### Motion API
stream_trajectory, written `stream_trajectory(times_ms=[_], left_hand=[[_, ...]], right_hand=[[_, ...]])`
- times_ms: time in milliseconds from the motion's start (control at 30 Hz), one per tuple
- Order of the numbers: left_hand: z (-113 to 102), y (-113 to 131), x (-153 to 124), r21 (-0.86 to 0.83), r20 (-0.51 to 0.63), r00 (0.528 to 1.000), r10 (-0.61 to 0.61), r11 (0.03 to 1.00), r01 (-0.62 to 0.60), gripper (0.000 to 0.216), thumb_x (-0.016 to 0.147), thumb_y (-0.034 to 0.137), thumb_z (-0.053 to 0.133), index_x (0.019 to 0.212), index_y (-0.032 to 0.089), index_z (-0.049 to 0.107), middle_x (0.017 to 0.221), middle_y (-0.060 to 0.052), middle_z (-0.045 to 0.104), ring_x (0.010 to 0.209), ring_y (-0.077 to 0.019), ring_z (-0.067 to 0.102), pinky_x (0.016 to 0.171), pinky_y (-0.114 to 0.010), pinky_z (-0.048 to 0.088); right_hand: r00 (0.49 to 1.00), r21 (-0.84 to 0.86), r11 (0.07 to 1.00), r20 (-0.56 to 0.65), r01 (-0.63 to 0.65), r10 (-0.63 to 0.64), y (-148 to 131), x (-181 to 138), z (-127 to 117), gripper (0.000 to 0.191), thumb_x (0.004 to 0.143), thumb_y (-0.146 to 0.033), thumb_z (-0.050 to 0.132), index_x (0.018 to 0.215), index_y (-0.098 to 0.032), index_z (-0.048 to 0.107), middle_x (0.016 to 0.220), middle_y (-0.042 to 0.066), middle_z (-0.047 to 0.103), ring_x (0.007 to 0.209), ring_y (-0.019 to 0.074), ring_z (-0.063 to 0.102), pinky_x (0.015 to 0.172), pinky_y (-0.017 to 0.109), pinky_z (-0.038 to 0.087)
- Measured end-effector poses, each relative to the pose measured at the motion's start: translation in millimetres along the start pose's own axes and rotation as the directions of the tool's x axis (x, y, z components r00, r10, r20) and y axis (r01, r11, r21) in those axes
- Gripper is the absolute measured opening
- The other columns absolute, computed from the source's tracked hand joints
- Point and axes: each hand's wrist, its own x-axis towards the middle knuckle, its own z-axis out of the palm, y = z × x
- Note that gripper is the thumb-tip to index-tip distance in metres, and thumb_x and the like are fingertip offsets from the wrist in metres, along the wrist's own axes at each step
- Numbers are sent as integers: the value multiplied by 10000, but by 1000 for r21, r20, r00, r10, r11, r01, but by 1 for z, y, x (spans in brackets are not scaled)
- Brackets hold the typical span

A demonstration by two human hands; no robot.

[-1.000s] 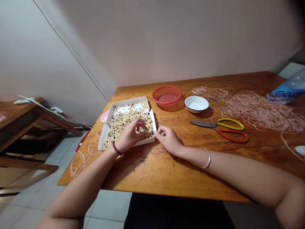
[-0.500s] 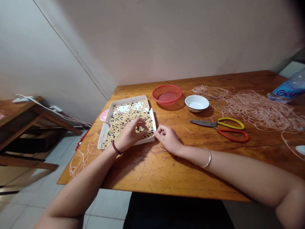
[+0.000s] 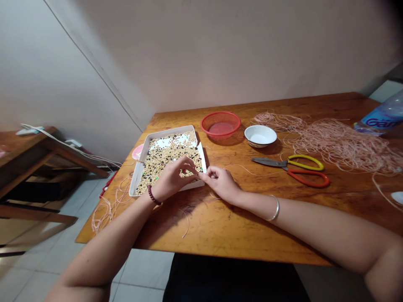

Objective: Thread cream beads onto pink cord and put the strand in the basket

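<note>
A shallow white box (image 3: 134, 181) lies at the left of the table, holding many small cream, black and a few green beads (image 3: 157, 163). Over its front right corner my left hand (image 3: 174, 178) is closed in a pinch, thumb and forefinger together; what sits between the tips is too small to make out. My right hand (image 3: 222, 183) is also closed, just outside the box's right edge, its fingertips meeting those of the left. It pinches a thin pink cord (image 3: 242, 167), which trails away to the right and loops beneath the hand.
Behind stand a red plastic basket (image 3: 220, 126) and a white enamel bowl (image 3: 260, 136). Scissors (image 3: 291, 167) with yellow and red handles lie right of my hand. A pink cord heap (image 3: 340, 142) and a bottle (image 3: 385, 115) are farther right; more cord (image 3: 105, 214) hangs at the left edge.
The fingertips of both hands have drawn together at the box corner. My left hand has shifted slightly down and right; the objects on the table have stayed put.
</note>
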Motion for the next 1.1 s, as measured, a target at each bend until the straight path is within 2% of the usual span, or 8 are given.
stream_trajectory(times_ms=[167,367,600,1100], left_hand=[[1,1,0,14,8,1000,15,1000,-16,224,790,300,702,902,193,540,810,7,693,687,-89,624,618,-223,489],[1,1,1,54,-29,999,-25,998,27,210,790,244,699,903,188,531,819,2,694,692,-93,629,651,-236,492],[1,-1,0,18,-11,1000,-21,1000,22,256,783,282,711,923,200,513,806,6,701,707,-105,643,650,-238,494],[1,1,0,-8,7,999,-45,999,45,261,790,306,702,918,199,502,790,5,708,692,-107,660,643,-233,502]], right_hand=[[1000,3,1000,27,12,-12,1,0,-1,370,822,-463,542,603,-193,419,552,-43,397,530,96,358,518,230,268],[999,44,999,-27,24,-23,0,1,-1,355,828,-391,504,575,-197,348,550,-48,331,535,94,328,520,234,255],[1000,68,997,14,23,-24,0,1,0,345,823,-389,487,575,-199,342,551,-47,339,540,96,339,523,231,266],[999,88,996,-11,33,-32,-4,1,-2,270,781,-270,452,551,-196,329,544,-46,304,550,96,323,515,236,239]])
